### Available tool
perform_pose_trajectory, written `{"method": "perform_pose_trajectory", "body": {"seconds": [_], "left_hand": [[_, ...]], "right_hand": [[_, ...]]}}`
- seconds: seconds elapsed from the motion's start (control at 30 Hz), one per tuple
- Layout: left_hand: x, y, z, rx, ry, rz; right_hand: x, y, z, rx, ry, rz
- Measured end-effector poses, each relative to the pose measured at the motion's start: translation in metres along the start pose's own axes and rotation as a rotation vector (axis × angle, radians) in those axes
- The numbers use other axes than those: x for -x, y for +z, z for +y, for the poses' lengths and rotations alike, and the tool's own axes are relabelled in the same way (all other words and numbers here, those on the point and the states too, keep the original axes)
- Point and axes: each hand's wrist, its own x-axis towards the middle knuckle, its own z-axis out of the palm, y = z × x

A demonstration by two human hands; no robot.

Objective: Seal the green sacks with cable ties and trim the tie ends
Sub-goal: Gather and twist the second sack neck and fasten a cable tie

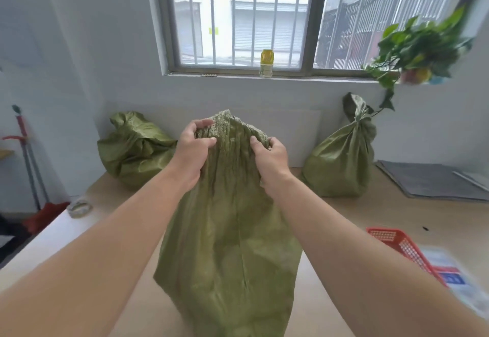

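We face pale wall (79,45), barred window (238,16) letting in daylight, yellow-capped bottle (266,63) on sill, leafy plant (418,45) at right, tan tabletop (370,212) below.

No readable text anywhere. The packet (449,270) at the right edge, beside the red basket (404,246), is showing red and blue printed blocks, but motion blur is smearing them and no letters or numbers are coming through. The yellow note (213,30) outside the window is too small and far to show any writing. The bottle (266,63) on the sill is showing a yellow patterned band, no legible label or brand. The pot (416,76) at the right is showing coloured patches only, blurred. The sacks are showing no print, marks or numbers.
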Motion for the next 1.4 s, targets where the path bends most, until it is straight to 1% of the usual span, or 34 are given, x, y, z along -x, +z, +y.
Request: {"method": "perform_pose_trajectory", "body": {"seconds": [0.17, 0.33, 0.4, 0.5, 0.57, 0.67, 0.73, 0.8, 0.87, 0.97, 1.03, 1.1, 1.2, 1.23, 1.33, 1.4], "left_hand": [[0.004, 0.045, 0.012, 0.157, 0.019, 0.097], [0.012, 0.080, 0.006, 0.355, 0.003, 0.170], [0.013, 0.081, -0.002, 0.344, -0.061, 0.204], [0.013, 0.072, -0.019, 0.162, -0.276, 0.211], [0.016, 0.066, -0.032, 0.100, -0.406, 0.152], [0.017, 0.055, -0.047, 0.077, -0.612, -0.040], [0.012, 0.050, -0.049, 0.073, -0.671, -0.163], [0.004, 0.050, -0.047, 0.085, -0.657, -0.271], [-0.003, 0.053, -0.044, 0.058, -0.597, -0.355], [-0.015, 0.062, -0.041, 0.021, -0.489, -0.416], [-0.020, 0.070, -0.041, -0.009, -0.424, -0.445], [-0.022, 0.076, -0.044, 0.001, -0.359, -0.448], [-0.021, 0.082, -0.049, 0.078, -0.270, -0.439], [-0.020, 0.083, -0.049, 0.113, -0.246, -0.418], [-0.022, 0.085, -0.038, 0.181, -0.149, -0.242], [-0.030, 0.081, -0.026, 0.238, -0.080, -0.136]], "right_hand": [[-0.031, -0.046, -0.017, 0.046, -0.067, -0.128], [-0.050, -0.085, -0.018, 0.029, -0.085, -0.159], [-0.056, -0.093, -0.013, 0.037, -0.092, -0.151], [-0.064, -0.102, 0.003, 0.044, -0.092, -0.076], [-0.064, -0.110, 0.015, 0.059, -0.086, -0.005], [-0.064, -0.113, 0.026, 0.113, -0.091, 0.062], [-0.066, -0.111, 0.025, 0.108, -0.086, 0.083], [-0.068, -0.109, 0.019, 0.081, -0.086, 0.058], [-0.063, -0.109, 0.011, 0.087, -0.103, -0.027], [-0.052, -0.107, 0.002, 0.180, -0.090, -0.170], [-0.050, -0.102, 0.003, 0.227, -0.094, -0.178], [-0.052, -0.099, 0.006, 0.218, -0.089, -0.182], [-0.059, -0.101, 0.014, 0.197, -0.082, -0.212], [-0.061, -0.103, 0.015, 0.214, -0.107, -0.219], [-0.071, -0.114, 0.008, 0.262, -0.197, -0.160], [-0.078, -0.125, -0.006, 0.264, -0.219, -0.042]]}}
